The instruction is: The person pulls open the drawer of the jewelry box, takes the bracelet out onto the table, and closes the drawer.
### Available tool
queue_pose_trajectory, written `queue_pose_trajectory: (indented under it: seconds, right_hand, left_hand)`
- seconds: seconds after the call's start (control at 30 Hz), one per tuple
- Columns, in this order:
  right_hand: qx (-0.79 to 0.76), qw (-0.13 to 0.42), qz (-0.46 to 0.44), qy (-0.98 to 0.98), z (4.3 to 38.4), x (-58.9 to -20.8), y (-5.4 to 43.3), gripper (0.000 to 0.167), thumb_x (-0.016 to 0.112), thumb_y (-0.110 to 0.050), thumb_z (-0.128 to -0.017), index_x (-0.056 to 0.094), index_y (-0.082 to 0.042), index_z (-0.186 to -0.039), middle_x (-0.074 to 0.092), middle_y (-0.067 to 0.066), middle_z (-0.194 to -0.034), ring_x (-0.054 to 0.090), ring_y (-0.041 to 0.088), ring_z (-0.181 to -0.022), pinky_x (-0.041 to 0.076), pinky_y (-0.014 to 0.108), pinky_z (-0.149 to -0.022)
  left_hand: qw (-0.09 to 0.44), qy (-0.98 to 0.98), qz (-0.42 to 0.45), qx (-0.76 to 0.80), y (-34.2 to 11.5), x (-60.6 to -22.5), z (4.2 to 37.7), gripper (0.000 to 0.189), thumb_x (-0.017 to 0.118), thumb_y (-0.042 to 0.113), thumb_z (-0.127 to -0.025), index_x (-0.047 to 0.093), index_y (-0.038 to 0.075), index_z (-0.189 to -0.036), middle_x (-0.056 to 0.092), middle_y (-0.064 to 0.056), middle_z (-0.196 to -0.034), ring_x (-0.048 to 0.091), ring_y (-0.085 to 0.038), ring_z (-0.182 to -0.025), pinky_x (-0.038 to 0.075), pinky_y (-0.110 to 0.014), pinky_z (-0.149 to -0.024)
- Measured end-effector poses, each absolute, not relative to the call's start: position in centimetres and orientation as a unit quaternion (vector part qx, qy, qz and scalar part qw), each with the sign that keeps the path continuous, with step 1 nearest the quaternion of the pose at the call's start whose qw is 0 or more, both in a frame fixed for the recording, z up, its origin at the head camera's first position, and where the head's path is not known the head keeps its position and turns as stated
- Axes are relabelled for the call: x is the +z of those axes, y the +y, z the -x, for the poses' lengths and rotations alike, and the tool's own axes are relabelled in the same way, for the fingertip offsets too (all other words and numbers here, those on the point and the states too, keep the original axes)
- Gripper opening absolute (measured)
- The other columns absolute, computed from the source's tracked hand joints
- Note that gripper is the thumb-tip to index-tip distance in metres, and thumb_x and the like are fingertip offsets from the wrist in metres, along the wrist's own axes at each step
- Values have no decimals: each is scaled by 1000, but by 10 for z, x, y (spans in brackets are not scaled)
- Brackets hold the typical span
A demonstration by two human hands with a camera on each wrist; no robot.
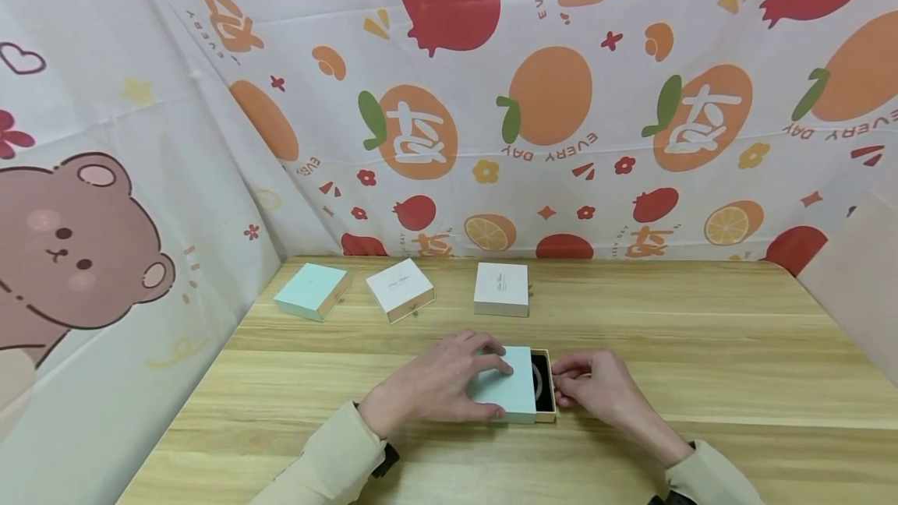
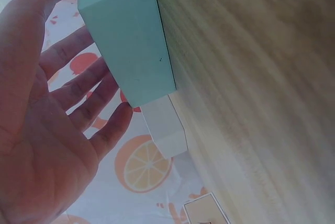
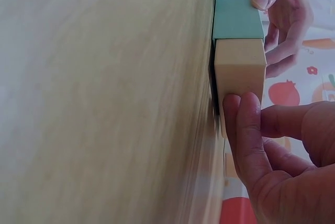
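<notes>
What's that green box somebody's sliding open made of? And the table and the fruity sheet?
Green sleeve: probably stiff cardboard, matte, with crisp edges.
Tan drawer: likely cardboard too, smooth and flat-sided.
Table: wood or wood-look laminate; grain streaks show, but I can't tell which.
Fruit-print sheet: seemingly thin cloth, because it creases and hangs in folds.

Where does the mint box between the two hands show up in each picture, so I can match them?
Head: mint box, lower half, right of centre.
Left wrist: mint box, upper part, left of centre.
Right wrist: mint box, upper part, right of centre.
Shared landmark: the left hand, at that box in all three.
</notes>
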State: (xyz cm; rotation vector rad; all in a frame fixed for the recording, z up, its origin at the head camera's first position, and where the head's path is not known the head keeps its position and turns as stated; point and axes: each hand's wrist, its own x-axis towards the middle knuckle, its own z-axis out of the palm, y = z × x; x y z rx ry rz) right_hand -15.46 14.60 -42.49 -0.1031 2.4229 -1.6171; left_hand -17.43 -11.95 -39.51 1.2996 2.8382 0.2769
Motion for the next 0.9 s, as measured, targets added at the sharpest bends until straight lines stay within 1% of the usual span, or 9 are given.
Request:
queue_pose_trajectory:
  seconds: [0.43,0.67,0.9]
  right_hand:
    - [-558,115,32,821,153,-426,150,15,67,3,-91,73,7,-104,74,8,-81,70,15,-72,60,26,-63]
    - [-563,120,18,817,152,-425,152,16,65,3,-92,72,8,-106,73,8,-82,70,15,-74,61,27,-65]
    - [-564,118,15,817,151,-425,154,16,66,4,-91,73,8,-105,73,7,-81,70,15,-73,60,27,-65]
  left_hand:
    - [6,905,-416,86,-119,-396,174,51,68,61,-88,68,31,-129,57,4,-141,56,-19,-129,49,-40,-108]
    - [11,907,-412,89,-119,-395,174,51,69,60,-88,68,31,-130,57,4,-141,55,-19,-131,48,-41,-110]
    - [11,908,-409,93,-119,-395,174,51,69,60,-88,68,31,-129,58,4,-141,56,-18,-128,48,-40,-108]
